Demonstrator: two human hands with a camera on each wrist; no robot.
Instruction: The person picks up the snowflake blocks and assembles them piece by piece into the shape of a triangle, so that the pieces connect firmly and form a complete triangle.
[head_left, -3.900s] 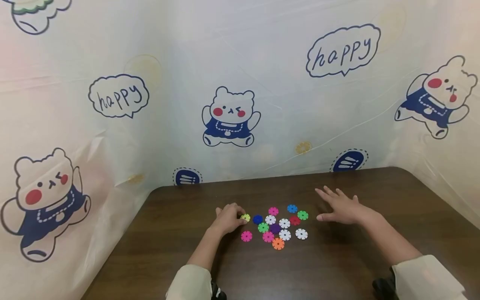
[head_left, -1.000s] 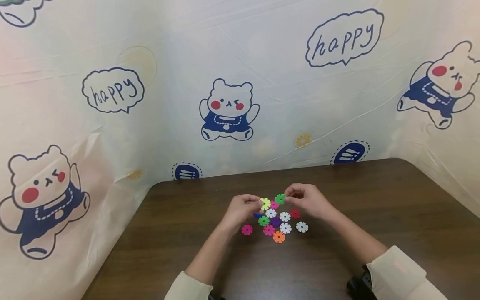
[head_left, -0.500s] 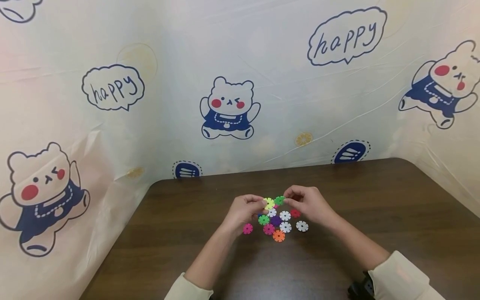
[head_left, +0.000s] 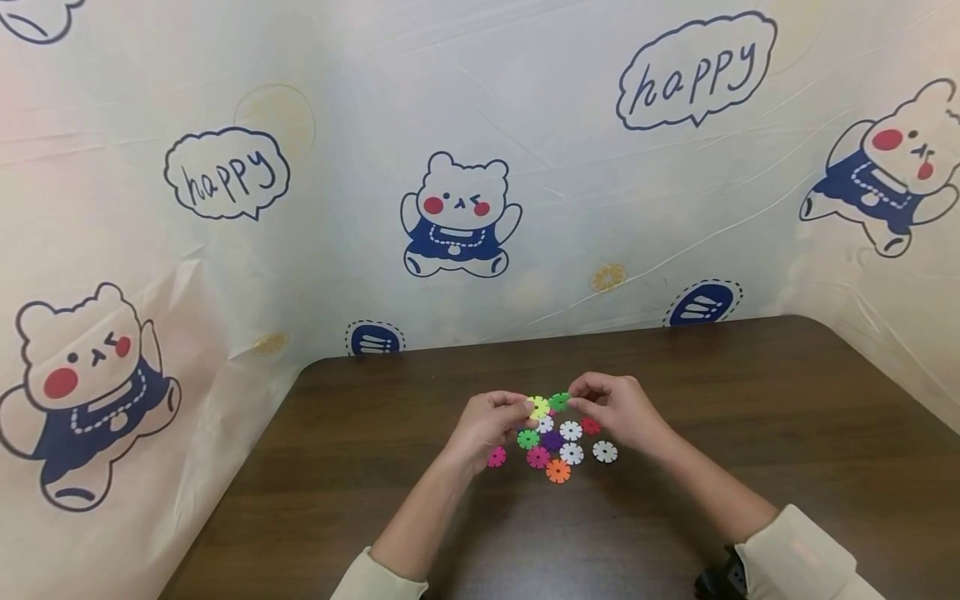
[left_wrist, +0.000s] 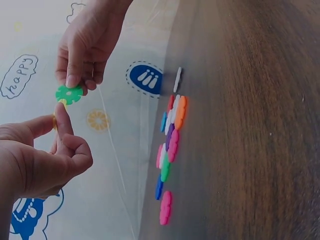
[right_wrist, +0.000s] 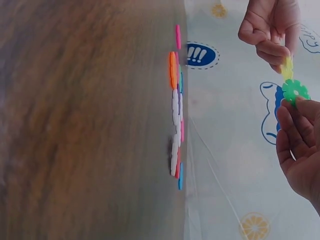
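Observation:
Between thumb and fingers, my left hand (head_left: 491, 425) pinches a yellow notched snowflake disc (head_left: 537, 407). A green snowflake disc (head_left: 559, 402) is pinched by its right side in my right hand (head_left: 618, 408). Both discs are raised above the table, meeting at their edges. In the right wrist view the yellow disc (right_wrist: 287, 68) shows nearly edge-on against the flat face of the green disc (right_wrist: 295, 91). The left wrist view has the yellow rim right at the notched edge of the green disc (left_wrist: 69, 94); how deep the notches engage, I cannot tell.
On the brown table (head_left: 315, 483) below the hands lie several loose discs, among them an orange disc (head_left: 558, 472), a purple disc (head_left: 552, 441), a red disc (head_left: 591, 426) and a white disc (head_left: 605, 452). A printed curtain (head_left: 337, 208) hangs behind the table.
The yellow and green discs have been lifted off the table and brought together in front of me. Over the last second the yellow disc moved right to meet the green; the hands then barely moved.

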